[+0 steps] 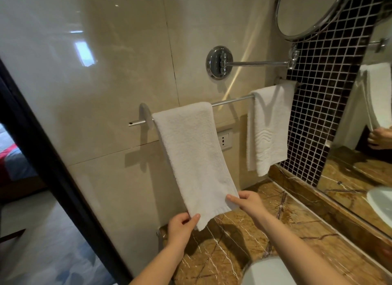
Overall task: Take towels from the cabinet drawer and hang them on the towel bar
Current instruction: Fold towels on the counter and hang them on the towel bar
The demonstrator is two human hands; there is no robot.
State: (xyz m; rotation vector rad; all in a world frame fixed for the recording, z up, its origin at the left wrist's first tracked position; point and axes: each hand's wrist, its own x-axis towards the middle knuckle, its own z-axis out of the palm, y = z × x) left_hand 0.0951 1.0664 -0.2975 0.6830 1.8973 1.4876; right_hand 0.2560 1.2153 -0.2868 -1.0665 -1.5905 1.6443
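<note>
Just the one head view, so here goes. The towel (191, 153) is draped over the left end of the bar (231, 99). Its long axis runs from the bar down and out toward the person, slanted rather than plumb, because both hands hold the bottom hem out from the wall. The left hand (182, 227) pinches the lower left corner, with the thumb on the front face and the other fingers curled behind the cloth. The right hand (248, 204) pinches the lower right corner the same way, thumb on top and fingers tucked under. So the hem spans straight between the two hands and neither is really nearer. Each has its own corner, with the left one a bit lower in the frame. The second towel (267, 128) hangs on the right end of the bar, apart from the first with bare bar between them, and its bottom edge is just above the counter (233, 253). A socket (225, 139) sits on the wall between the two towels. My guess is this is the straighten-and-let-go step. What matters is that the hem ends up level and the cloth drops back toward the wall, below the bar, once the pinches loosen. The drawer isn't in shot, so I can't say if more towels are waiting.
</note>
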